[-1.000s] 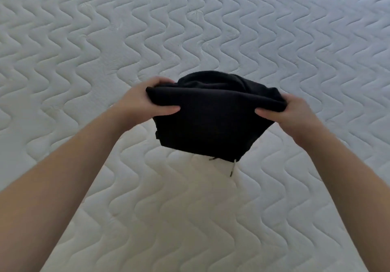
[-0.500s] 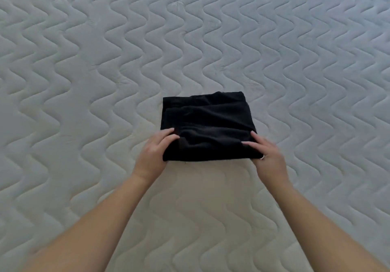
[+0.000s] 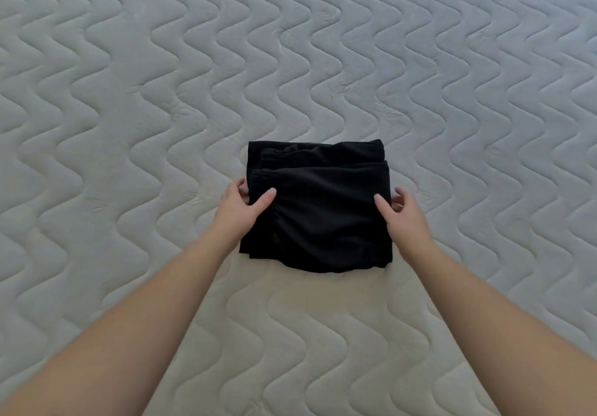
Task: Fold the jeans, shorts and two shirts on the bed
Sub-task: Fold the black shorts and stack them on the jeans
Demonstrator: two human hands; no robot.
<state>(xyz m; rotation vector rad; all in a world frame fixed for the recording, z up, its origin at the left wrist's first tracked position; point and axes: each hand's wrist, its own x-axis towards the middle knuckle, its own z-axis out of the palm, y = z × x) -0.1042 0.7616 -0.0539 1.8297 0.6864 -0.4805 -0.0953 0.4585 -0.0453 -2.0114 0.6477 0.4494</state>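
A pair of black shorts lies folded into a compact rectangle on the white quilted mattress, its elastic waistband showing at the far left. My left hand pinches the left edge of the bundle, thumb on top and fingers at the side. My right hand pinches the right edge the same way. The jeans and the shirts are out of view.
The mattress with its wavy stitching fills the whole view on every side of the bundle. My two bare forearms reach in from the bottom corners. No other object or edge shows.
The black garment was held up in the air, then came down onto the mattress as a folded bundle. My hands have shifted from its near corners to its left and right edges.
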